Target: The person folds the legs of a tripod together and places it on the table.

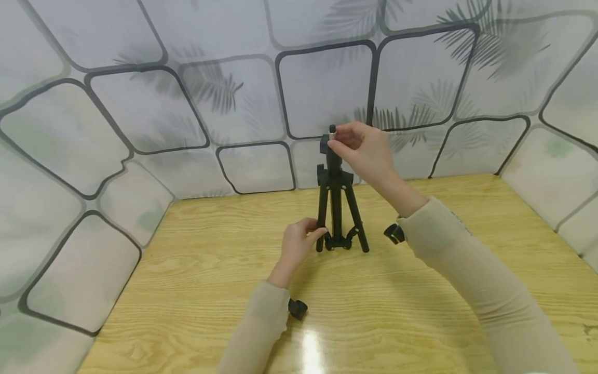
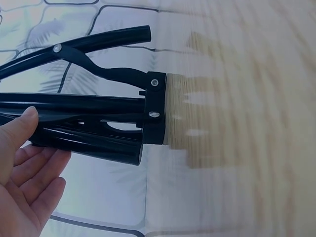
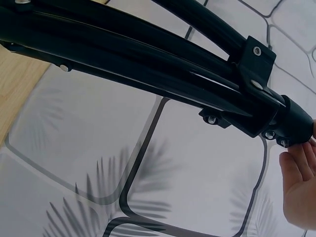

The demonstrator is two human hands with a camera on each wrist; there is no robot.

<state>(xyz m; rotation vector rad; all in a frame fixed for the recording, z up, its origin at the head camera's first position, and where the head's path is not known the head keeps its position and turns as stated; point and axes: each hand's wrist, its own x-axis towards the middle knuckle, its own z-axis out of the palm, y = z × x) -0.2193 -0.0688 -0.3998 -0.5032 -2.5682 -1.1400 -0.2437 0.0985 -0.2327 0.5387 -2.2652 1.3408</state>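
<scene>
A black tripod (image 1: 336, 208) stands upright on the table, its legs spread only a little. My left hand (image 1: 296, 240) holds one tripod leg low down, at the tripod's left side. In the left wrist view the thumb of that hand (image 2: 29, 173) lies over the leg (image 2: 106, 148) with the fingers beneath. At the tripod's top, my right hand (image 1: 371, 150) pinches the head near a silver part with a black tip (image 1: 332, 129). The right wrist view shows the fingers of that hand (image 3: 301, 190) at the black collar (image 3: 295, 121), partly cut off by the frame.
The wooden table (image 1: 201, 259) extends around the tripod. Behind it and at both sides hangs pale cloth (image 1: 243, 114) with dark outlines and leaf prints. A black wrist mount (image 1: 298, 309) shows by the left sleeve and another mount (image 1: 394, 234) by the right.
</scene>
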